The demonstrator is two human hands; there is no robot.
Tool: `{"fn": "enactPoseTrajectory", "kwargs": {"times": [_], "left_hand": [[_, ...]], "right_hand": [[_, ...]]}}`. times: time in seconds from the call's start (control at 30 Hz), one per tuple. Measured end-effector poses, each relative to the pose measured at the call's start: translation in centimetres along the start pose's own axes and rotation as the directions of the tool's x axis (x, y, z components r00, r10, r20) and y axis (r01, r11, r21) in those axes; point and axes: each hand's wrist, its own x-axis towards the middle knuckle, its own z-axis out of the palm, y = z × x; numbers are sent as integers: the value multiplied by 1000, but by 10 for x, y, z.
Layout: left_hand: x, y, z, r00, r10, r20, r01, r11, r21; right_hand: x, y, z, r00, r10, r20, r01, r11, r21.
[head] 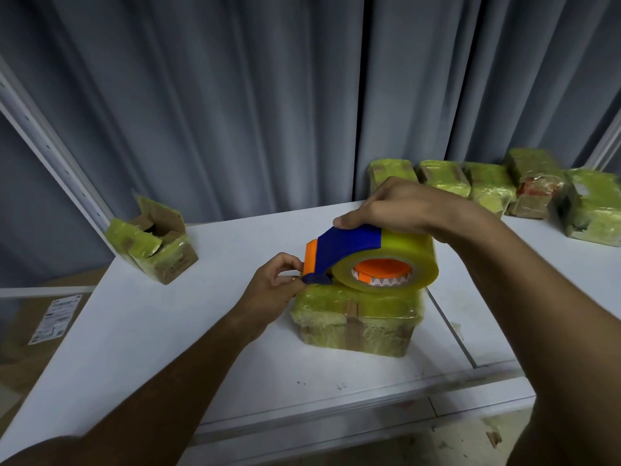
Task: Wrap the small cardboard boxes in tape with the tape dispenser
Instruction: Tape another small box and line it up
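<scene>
A small cardboard box [356, 321], covered in yellowish clear tape, sits on the white table [174, 331] near its middle. On top of the box rests the blue and orange tape dispenser [349, 248] with its big yellowish tape roll [403, 253]. My right hand [393, 206] grips the dispenser from above, thumb on the blue cover. At the box's upper left corner my left hand [275, 287] pinches the tape end right at the dispenser's orange nose.
A partly taped box with open flaps [153, 240] stands at the table's left back. Several taped boxes [487, 183] line the back right. A grey curtain [235, 95] hangs behind. A large cardboard carton [33, 331] lies low at the left.
</scene>
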Motion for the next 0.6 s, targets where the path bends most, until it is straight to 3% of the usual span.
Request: {"fn": "enactPoseTrajectory", "kwargs": {"times": [0.23,0.33,0.43,0.6], "left_hand": [[-3,2,4,998,60,-24,-60,998,8],[-5,-1,13,981,177,-74,-164,975,150],[-6,-9,22,917,370,-148,-303,889,342],[-2,-20,22,899,382,-214,-296,890,347]], "right_hand": [[-8,6,-6,1000,13,4,-12,1000,-25],[-6,10,-5,1000,23,-20,-23,1000,-4],[-5,14,-3,998,50,-45,-48,998,50],[-5,15,1,999,13,-44,-11,999,39]]}}
